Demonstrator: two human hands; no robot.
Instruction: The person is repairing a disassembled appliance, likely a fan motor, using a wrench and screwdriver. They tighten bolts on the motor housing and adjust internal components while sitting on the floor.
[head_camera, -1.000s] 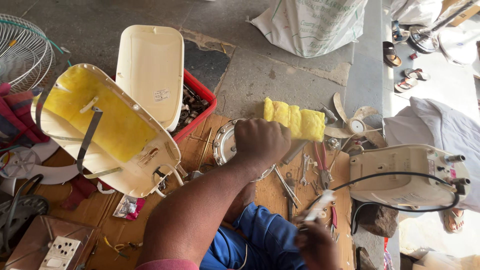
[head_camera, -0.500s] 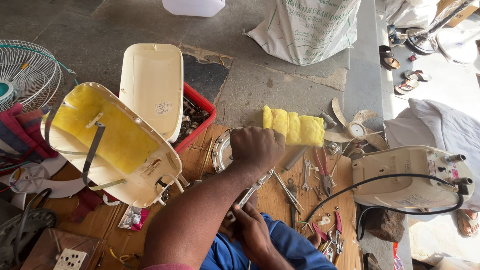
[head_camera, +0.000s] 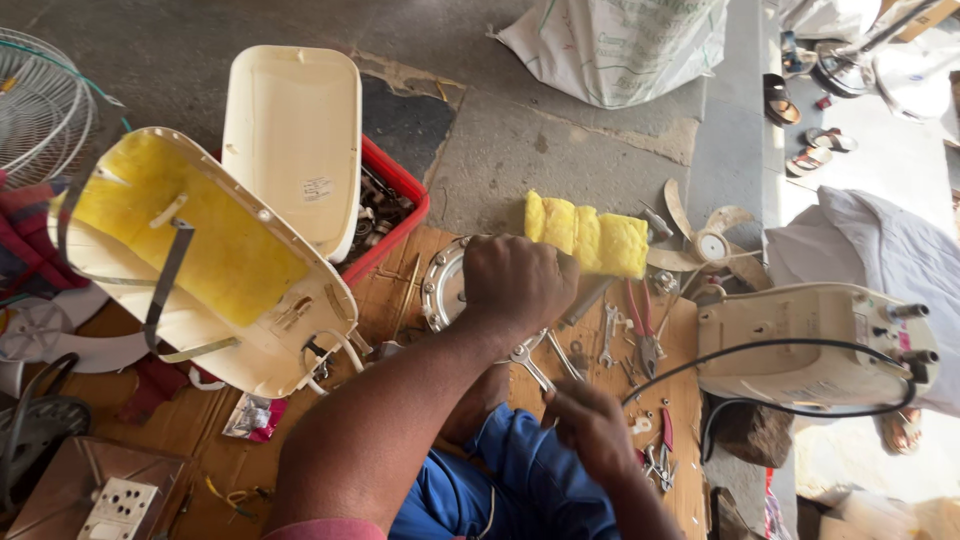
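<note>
On the cardboard, left hand (head_camera: 520, 280) is pressing closed over the round metal part (head_camera: 440, 290) while right hand (head_camera: 590, 425), newly raised, is pinching a spanner (head_camera: 528, 360).

**What I count around me**

I have two hands at work: my left hand (head_camera: 520, 285) and my right hand (head_camera: 590, 430). I see one round metal ring (head_camera: 440, 290), one yellow sponge (head_camera: 590, 240), one red crate (head_camera: 395, 210), two cream housings (head_camera: 290, 140) (head_camera: 810, 345), one yellow-lined shell (head_camera: 200, 260), one propeller blade (head_camera: 705, 240), one wire fan guard (head_camera: 40, 110), one white sack (head_camera: 620, 45), one socket board (head_camera: 118, 508).
</note>
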